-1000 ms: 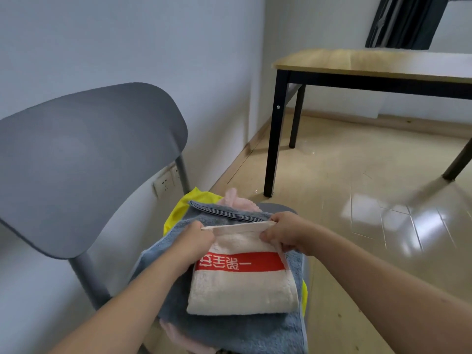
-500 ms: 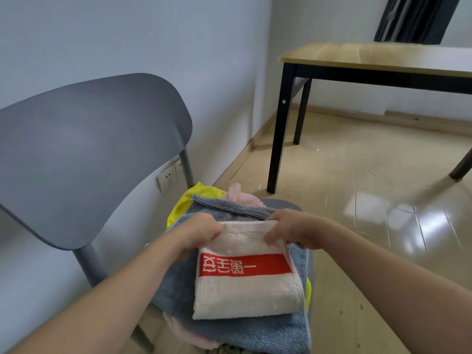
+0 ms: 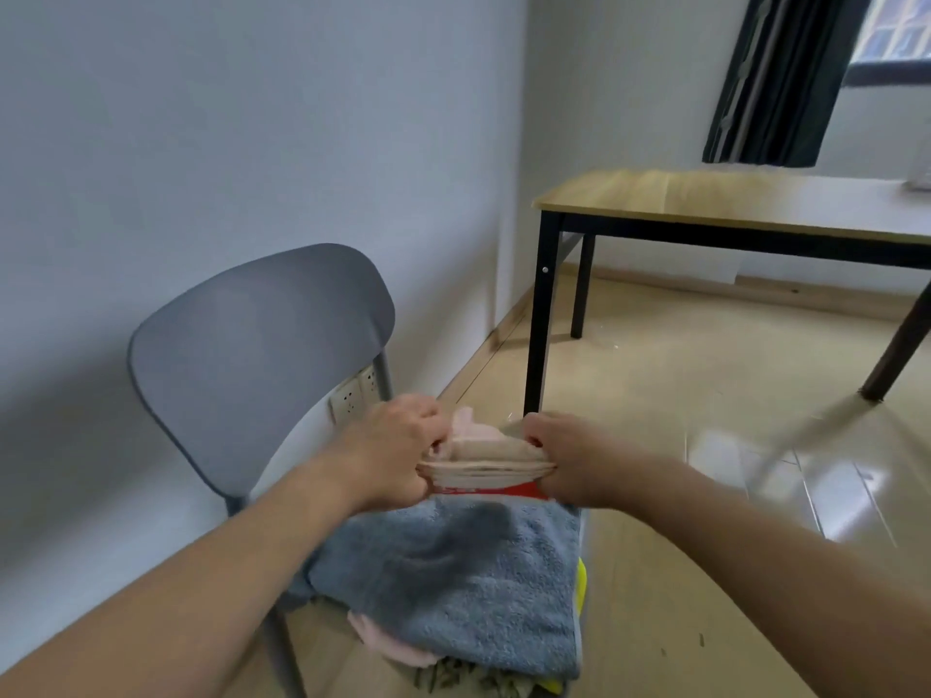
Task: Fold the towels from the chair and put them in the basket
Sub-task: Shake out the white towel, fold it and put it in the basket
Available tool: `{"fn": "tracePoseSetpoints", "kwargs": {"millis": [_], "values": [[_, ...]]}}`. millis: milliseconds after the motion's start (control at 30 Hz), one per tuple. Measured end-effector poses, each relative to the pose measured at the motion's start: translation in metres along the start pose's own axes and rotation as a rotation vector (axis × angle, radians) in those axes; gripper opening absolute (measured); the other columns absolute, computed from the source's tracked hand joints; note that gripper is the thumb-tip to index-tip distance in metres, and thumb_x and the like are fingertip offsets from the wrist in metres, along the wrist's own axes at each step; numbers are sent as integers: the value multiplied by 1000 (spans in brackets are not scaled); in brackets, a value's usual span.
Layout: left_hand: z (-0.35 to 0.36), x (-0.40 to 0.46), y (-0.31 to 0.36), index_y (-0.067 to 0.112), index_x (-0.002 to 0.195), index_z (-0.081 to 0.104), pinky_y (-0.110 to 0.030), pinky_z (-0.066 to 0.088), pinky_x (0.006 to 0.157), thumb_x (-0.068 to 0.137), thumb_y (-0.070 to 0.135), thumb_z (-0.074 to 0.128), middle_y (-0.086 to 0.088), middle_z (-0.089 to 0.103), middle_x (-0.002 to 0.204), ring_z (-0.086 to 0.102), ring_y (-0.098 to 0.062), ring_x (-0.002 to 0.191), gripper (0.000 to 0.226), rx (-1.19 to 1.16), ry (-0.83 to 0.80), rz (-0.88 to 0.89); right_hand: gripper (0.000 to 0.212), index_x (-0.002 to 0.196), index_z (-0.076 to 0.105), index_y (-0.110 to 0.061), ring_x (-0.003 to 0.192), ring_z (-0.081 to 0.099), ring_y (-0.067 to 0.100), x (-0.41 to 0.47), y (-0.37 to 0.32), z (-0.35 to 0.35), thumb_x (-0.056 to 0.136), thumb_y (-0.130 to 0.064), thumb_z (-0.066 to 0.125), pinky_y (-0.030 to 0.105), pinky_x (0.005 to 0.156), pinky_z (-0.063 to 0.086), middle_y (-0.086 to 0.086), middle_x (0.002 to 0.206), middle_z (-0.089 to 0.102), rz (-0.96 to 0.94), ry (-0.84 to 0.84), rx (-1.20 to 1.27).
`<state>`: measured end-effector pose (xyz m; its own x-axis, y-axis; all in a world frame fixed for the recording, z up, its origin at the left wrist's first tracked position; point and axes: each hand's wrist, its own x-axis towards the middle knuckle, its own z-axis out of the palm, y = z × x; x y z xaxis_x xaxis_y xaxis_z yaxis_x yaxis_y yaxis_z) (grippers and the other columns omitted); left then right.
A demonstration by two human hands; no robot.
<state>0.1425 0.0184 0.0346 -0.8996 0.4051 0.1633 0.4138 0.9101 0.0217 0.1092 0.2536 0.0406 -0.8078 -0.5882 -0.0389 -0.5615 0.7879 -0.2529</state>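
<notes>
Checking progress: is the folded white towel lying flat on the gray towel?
No, both hands grip the white towel, raised above the gray towel.

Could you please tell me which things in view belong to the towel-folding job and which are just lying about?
Job:
folded white towel
left hand
right hand
grey towel
pink towel
chair

Lying about:
wooden table
dark curtain
wall sockets

Chair (image 3: 262,345) seat hidden under towels (image 3: 453,586)

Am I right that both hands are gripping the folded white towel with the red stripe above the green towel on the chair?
Not quite: in the head view, the left hand and right hand do grip the folded white towel with the red stripe, but the towel below it is grey-blue, not green.
</notes>
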Motion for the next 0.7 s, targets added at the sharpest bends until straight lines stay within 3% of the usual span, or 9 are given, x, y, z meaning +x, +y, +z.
{"fn": "tracePoseSetpoints", "kwargs": {"millis": [100,167,233,367,467,533,633,700], "values": [[45,-31,17,21,86,56,-35,47,84,66,20,52,1,54,102,51,-22,98,20,76,-109,104,24,105,51,-19,97,58,23,-28,-2,47,84,-27,59,37,79,53,1,111,52,-65,0,-234],[73,-52,29,21,90,54,-37,47,81,72,23,54,2,51,106,51,-21,101,18,25,-236,59,26,112,51,-16,99,58,23,-48,-6,77,87,-23,56,37,80,53,3,114,52,-63,-72,-235],[94,-69,36,23,95,49,-36,47,80,74,32,61,5,47,110,48,-17,104,26,-67,-295,-58,32,117,45,-16,93,60,24,-63,-8,101,88,-19,57,38,76,55,3,115,50,5,-109,-205],[112,-84,44,26,103,39,-29,43,85,61,26,65,6,38,110,41,-17,103,49,-291,-150,-448,35,116,33,-22,92,56,22,-75,-1,117,88,-16,54,35,78,53,1,114,42,259,-47,148],[105,-85,53,26,111,41,-31,56,69,47,22,69,-1,49,114,53,-20,102,70,-868,-84,-769,28,107,35,-22,90,47,20,-76,-2,118,86,-10,49,32,79,48,1,107,40,250,48,176],[98,-86,63,27,116,40,-36,58,60,49,16,69,-2,50,118,59,-24,100,73,-1269,-77,-850,32,112,36,-24,92,43,20,-78,-6,121,87,-8,46,28,79,44,1,108,40,218,96,159],[89,-78,65,21,115,49,-34,51,67,59,20,61,0,56,112,58,-22,97,57,-1425,-27,-940,47,126,32,-32,102,45,21,-79,-9,128,88,-11,47,27,84,43,1,113,41,208,109,185],[81,-73,63,15,97,58,-29,42,63,74,16,59,-2,59,89,54,-20,79,22,-1443,44,-1004,46,128,34,-32,105,43,21,-78,-9,131,88,-12,46,29,90,42,0,116,43,222,125,184]]}}
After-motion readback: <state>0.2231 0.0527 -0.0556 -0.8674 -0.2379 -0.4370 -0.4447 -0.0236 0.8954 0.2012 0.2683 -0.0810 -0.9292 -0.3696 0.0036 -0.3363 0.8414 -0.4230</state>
